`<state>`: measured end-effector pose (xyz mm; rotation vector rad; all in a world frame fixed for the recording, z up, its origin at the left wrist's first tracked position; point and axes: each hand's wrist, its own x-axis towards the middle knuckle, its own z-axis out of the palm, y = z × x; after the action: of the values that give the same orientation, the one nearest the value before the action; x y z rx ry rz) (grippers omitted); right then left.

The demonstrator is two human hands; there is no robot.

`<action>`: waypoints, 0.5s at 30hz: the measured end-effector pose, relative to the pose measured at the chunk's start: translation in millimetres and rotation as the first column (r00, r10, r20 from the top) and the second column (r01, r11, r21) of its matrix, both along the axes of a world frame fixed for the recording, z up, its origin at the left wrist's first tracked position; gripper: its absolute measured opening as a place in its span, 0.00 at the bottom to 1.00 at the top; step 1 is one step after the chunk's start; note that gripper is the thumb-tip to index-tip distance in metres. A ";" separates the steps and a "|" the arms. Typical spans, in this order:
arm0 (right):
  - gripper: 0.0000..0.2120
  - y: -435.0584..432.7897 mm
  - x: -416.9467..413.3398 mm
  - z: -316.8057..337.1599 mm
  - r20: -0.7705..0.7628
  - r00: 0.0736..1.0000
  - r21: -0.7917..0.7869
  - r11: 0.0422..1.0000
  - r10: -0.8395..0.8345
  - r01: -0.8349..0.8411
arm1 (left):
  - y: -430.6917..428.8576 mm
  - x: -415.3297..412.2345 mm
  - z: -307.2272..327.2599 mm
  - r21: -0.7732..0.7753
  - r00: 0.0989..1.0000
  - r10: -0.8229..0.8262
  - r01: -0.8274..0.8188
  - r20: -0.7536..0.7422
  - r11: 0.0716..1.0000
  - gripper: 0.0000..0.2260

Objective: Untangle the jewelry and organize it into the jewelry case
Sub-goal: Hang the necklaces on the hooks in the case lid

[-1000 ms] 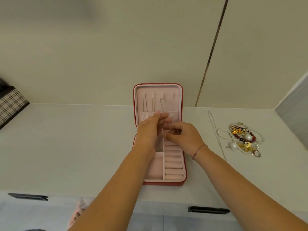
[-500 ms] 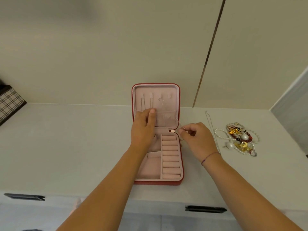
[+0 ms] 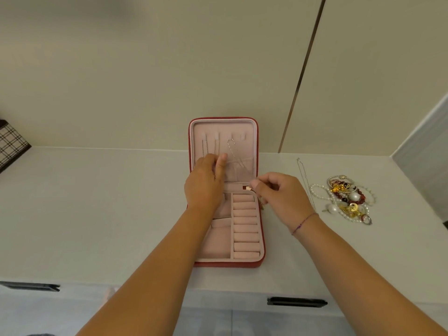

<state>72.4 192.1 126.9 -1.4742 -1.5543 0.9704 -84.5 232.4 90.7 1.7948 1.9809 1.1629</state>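
Fingers (image 3: 210, 158) of left hand (image 3: 204, 185): loosely bent, tips pressed on the pink lining of the upright lid at the top edge of the lid pocket, just beside the lower ends of two hanging chains (image 3: 203, 147). Thumb straight, pointing up. Whether a chain is caught under the tips: cannot tell.

Right hand (image 3: 281, 197): fingers curled in, thumb and forefinger pinching a thin chain (image 3: 232, 147). This chain runs up and left from the pinch to the third hook in the lid, where it loops over. The hand hovers at the right edge of the case near the hinge line, just beside a small metal snap tab (image 3: 247, 187). Thread bracelet (image 3: 305, 220) on the right wrist.

Jewelry case (image 3: 257, 141): red outside, pink inside, open on the surface (image 3: 97, 202), lid standing against the wall. Lid: row of four hooks, three carrying chains. Base: column of ring rolls (image 3: 244, 226) on the right, open compartments (image 3: 215, 241) on the left, partly hidden by the left forearm.

Tangled jewelry pile (image 3: 346, 198): on the surface, well right of the case; pearls, red beads, gold pieces, rings. One silver necklace (image 3: 305, 180) lies stretched out between the pile and the right hand.
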 end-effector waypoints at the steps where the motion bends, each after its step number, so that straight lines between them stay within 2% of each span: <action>1: 0.06 2.4 -1.2 6.3 -0.038 0.999 0.016 1.000 0.007 -0.007 | 0.5 -0.3 -0.6 -0.002 1.000 -0.005 0.005 -0.007 1.000 0.26; 4: 0.05 13.4 -7.4 26.2 -0.129 0.991 0.082 0.996 0.038 -0.027 | 0.5 -3.1 -1.8 -0.010 1.000 -0.023 0.023 0.016 1.000 0.26; 8: 0.06 32.7 -17.9 46.1 -0.217 0.973 0.139 0.989 0.085 -0.055 | -1.6 -6.0 -0.5 0.002 0.990 -0.052 0.052 0.134 0.999 0.28; 15: 0.06 60.0 -34.5 55.4 -0.204 0.972 0.227 0.972 0.113 -0.065 | -1.1 -11.0 0.0 0.003 0.951 -0.078 0.081 0.298 0.997 0.30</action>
<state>37.9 252.1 182.3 -1.1159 -1.5246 0.9439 -95.5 231.2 90.7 1.5697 1.7236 1.3088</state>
